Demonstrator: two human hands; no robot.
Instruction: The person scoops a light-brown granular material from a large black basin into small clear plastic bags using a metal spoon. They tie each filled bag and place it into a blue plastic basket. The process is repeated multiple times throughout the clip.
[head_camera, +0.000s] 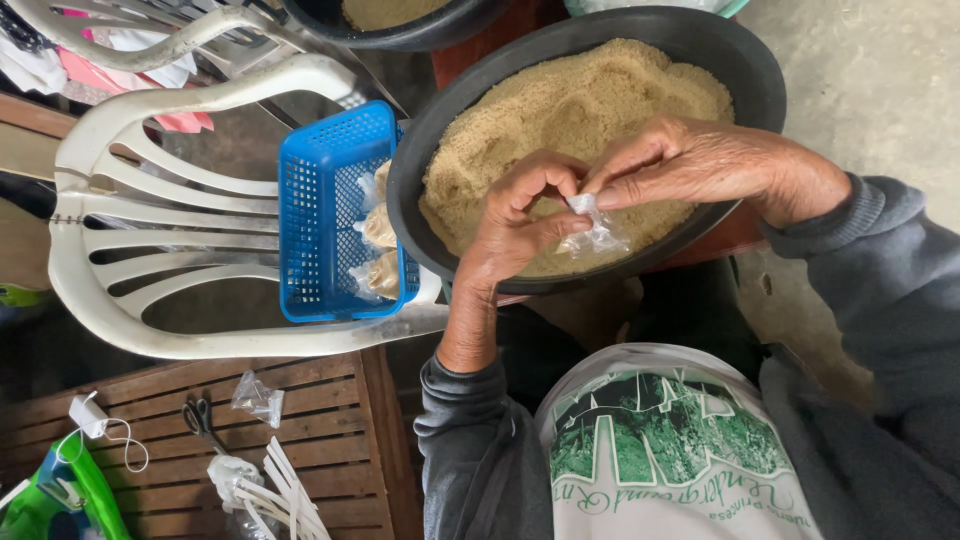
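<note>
Small clear plastic bag (592, 232) is pinched between both hands, left hand (520, 225) below, right hand (700, 165) above, over the grain-filled black basin (420, 170).

We hold a small bag (594, 232) between both hands over the basin (420, 170) of grain (590, 100). Left of the basin a basket (310, 220) sits on a chair (150, 200); scissors (203, 420) lie on the bench (330, 400) below.

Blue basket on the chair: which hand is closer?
Left. The left hand is over the black basin's near side, just beside the blue basket. The right hand is farther across the basin, pinching the small clear bag.
</note>
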